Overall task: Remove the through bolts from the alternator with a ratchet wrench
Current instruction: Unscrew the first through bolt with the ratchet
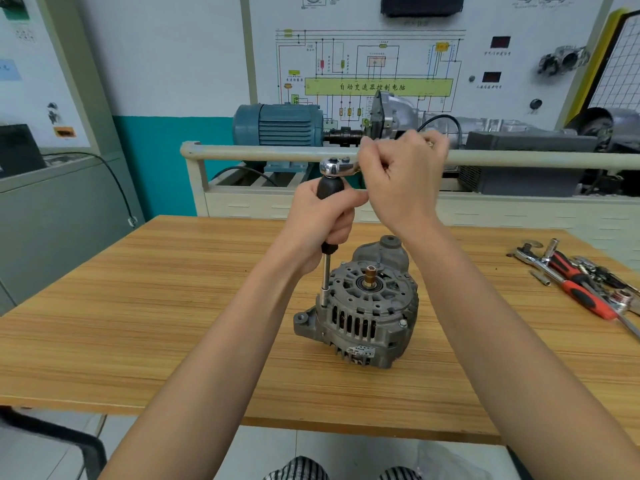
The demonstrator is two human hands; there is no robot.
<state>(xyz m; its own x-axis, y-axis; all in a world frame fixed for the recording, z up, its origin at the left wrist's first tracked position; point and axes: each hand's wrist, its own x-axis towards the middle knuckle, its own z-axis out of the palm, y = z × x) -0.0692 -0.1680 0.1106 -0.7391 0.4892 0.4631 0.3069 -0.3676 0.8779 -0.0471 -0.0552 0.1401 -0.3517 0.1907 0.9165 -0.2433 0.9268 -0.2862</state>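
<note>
A grey alternator stands on the wooden table with its shaft end up. A black-handled driver extension stands upright over the alternator's left rim, and its steel shank and socket reach down onto a through bolt there. My left hand grips the black handle. A chrome ratchet wrench head sits on top of the handle. My right hand is curled around the ratchet's handle, which points to the right and is mostly hidden in the fist.
Loose tools lie at the table's right edge: a red-and-black screwdriver, a second ratchet and sockets. Behind the table stands a training rig with a beige rail, a blue motor and a wiring diagram board.
</note>
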